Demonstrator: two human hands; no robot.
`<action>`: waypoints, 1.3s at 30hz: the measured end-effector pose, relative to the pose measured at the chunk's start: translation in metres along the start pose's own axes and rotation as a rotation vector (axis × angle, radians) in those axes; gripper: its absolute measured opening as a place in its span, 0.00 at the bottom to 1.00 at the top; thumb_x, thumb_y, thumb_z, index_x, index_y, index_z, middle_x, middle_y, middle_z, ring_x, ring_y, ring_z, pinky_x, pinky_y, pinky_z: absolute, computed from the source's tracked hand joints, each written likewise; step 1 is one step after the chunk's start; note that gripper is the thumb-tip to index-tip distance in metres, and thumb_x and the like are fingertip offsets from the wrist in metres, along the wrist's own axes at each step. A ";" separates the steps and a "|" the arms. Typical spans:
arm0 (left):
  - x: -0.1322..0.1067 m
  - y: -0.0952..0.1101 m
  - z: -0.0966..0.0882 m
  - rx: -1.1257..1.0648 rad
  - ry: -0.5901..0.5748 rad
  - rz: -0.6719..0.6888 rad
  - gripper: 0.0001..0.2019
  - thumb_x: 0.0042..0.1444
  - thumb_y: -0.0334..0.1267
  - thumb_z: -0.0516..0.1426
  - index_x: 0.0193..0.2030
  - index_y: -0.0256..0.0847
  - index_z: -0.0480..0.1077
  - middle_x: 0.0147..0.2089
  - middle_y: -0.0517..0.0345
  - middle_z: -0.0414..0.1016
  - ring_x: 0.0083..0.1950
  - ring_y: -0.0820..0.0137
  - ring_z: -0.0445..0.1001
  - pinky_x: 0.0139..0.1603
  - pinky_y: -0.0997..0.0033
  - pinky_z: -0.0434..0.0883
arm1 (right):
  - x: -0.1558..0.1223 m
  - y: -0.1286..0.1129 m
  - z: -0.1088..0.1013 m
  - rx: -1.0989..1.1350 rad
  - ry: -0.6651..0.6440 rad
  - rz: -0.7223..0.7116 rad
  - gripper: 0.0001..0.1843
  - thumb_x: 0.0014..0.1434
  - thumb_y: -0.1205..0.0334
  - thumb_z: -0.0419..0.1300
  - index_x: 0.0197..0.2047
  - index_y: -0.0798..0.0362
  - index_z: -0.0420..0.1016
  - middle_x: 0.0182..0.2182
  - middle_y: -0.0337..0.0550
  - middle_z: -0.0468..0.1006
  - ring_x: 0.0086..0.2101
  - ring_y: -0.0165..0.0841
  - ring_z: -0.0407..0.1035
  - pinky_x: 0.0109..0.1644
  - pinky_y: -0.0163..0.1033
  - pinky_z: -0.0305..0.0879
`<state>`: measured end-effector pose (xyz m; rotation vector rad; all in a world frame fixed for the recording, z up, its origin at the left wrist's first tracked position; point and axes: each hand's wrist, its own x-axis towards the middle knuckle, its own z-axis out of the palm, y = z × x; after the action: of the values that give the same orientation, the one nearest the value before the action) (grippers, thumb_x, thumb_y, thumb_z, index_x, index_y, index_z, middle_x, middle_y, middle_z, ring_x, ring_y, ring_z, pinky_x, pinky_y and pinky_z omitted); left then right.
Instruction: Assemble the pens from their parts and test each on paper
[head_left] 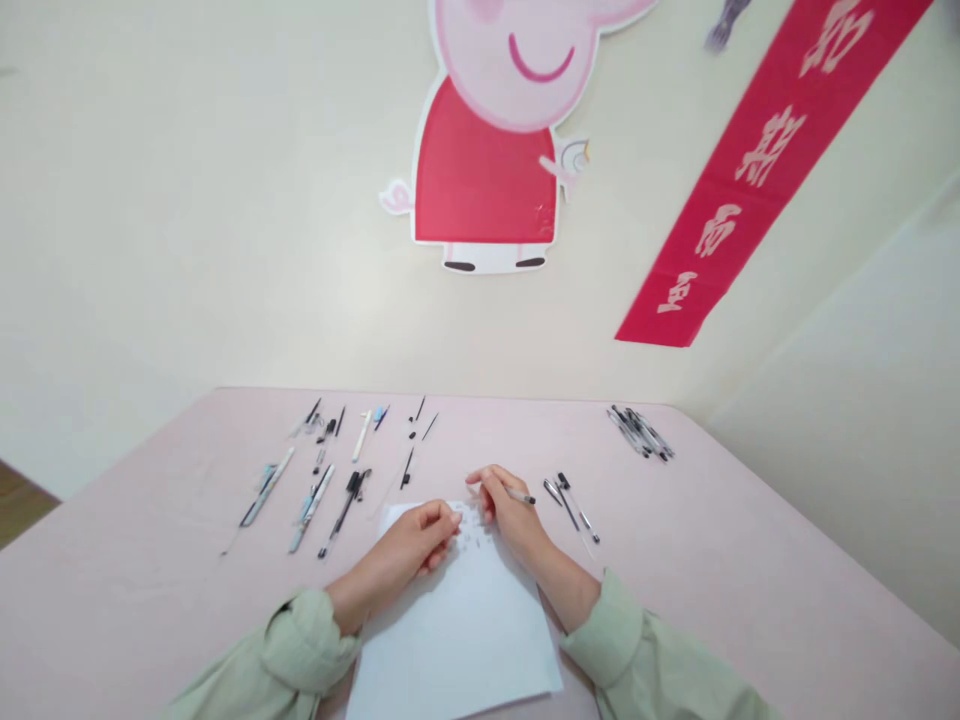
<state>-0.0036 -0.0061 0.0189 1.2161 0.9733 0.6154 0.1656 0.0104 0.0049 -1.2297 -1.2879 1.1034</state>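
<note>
My right hand is above the far edge of a white sheet of paper, closed around a pen. The pen's dark end sticks out on the right side of the hand. Over the paper's upper left, my left hand has its thumb and fingers pinched together; whatever is between them is too small to make out. Small dark marks or bits show on the paper between the two hands. Just right of my right hand lie a few black pens and pen parts.
Left of the paper, white pens, a black pen, refills and caps are spread in groups. A pile of pens lies far right on the pink table. Behind stands a wall with a pig cutout and red banner.
</note>
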 end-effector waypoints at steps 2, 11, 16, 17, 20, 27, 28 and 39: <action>0.000 -0.001 -0.001 0.134 0.072 0.087 0.18 0.52 0.55 0.56 0.27 0.42 0.61 0.18 0.71 0.56 0.19 0.77 0.52 0.22 0.76 0.50 | 0.002 0.002 0.000 0.059 -0.002 0.035 0.18 0.61 0.50 0.52 0.42 0.54 0.74 0.17 0.30 0.60 0.17 0.25 0.54 0.21 0.31 0.49; -0.004 0.000 -0.026 0.736 0.376 0.250 0.08 0.56 0.40 0.51 0.38 0.43 0.68 0.22 0.66 0.64 0.26 0.69 0.65 0.30 0.72 0.55 | 0.003 0.008 0.001 0.101 -0.043 -0.021 0.14 0.61 0.52 0.53 0.43 0.52 0.67 0.26 0.35 0.73 0.19 0.24 0.59 0.24 0.31 0.56; -0.028 -0.010 -0.022 0.882 0.331 0.151 0.13 0.59 0.40 0.48 0.47 0.45 0.69 0.24 0.63 0.69 0.27 0.66 0.69 0.30 0.72 0.56 | 0.005 0.008 0.001 0.041 -0.071 -0.016 0.14 0.60 0.52 0.54 0.31 0.53 0.68 0.15 0.29 0.61 0.17 0.24 0.55 0.23 0.31 0.52; -0.035 -0.013 -0.020 0.904 0.309 0.136 0.14 0.59 0.40 0.48 0.47 0.45 0.70 0.25 0.62 0.70 0.27 0.66 0.69 0.31 0.72 0.57 | 0.005 0.008 0.001 0.032 -0.069 -0.012 0.14 0.60 0.52 0.53 0.31 0.53 0.68 0.14 0.28 0.59 0.16 0.24 0.53 0.22 0.31 0.51; -0.051 -0.025 -0.011 0.930 0.228 0.166 0.13 0.58 0.37 0.48 0.45 0.47 0.71 0.32 0.59 0.77 0.30 0.67 0.72 0.34 0.72 0.60 | 0.006 0.009 0.002 0.033 -0.036 0.022 0.11 0.58 0.54 0.54 0.35 0.53 0.68 0.15 0.27 0.60 0.16 0.24 0.53 0.21 0.30 0.50; -0.058 -0.037 0.011 0.978 0.122 0.293 0.13 0.56 0.33 0.49 0.43 0.49 0.72 0.37 0.57 0.79 0.38 0.65 0.76 0.38 0.72 0.64 | -0.004 0.004 0.004 -0.114 -0.104 -0.058 0.09 0.59 0.58 0.55 0.41 0.51 0.71 0.29 0.38 0.73 0.25 0.28 0.64 0.29 0.33 0.61; -0.057 -0.037 0.013 1.006 0.100 0.292 0.14 0.56 0.32 0.49 0.44 0.49 0.72 0.37 0.56 0.79 0.39 0.64 0.76 0.38 0.72 0.64 | -0.007 0.001 0.005 -0.155 -0.144 -0.098 0.10 0.60 0.58 0.54 0.44 0.50 0.71 0.32 0.39 0.74 0.28 0.29 0.66 0.32 0.34 0.63; -0.054 -0.049 0.010 0.883 0.095 0.359 0.14 0.56 0.35 0.50 0.44 0.50 0.73 0.38 0.58 0.79 0.39 0.65 0.75 0.41 0.72 0.66 | -0.004 -0.014 -0.011 -1.035 -0.161 -0.248 0.12 0.63 0.69 0.53 0.47 0.51 0.73 0.40 0.46 0.75 0.42 0.36 0.69 0.43 0.37 0.60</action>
<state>-0.0253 -0.0692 -0.0121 2.1929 1.1596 0.5289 0.1758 0.0057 0.0199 -1.6423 -2.1916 0.3066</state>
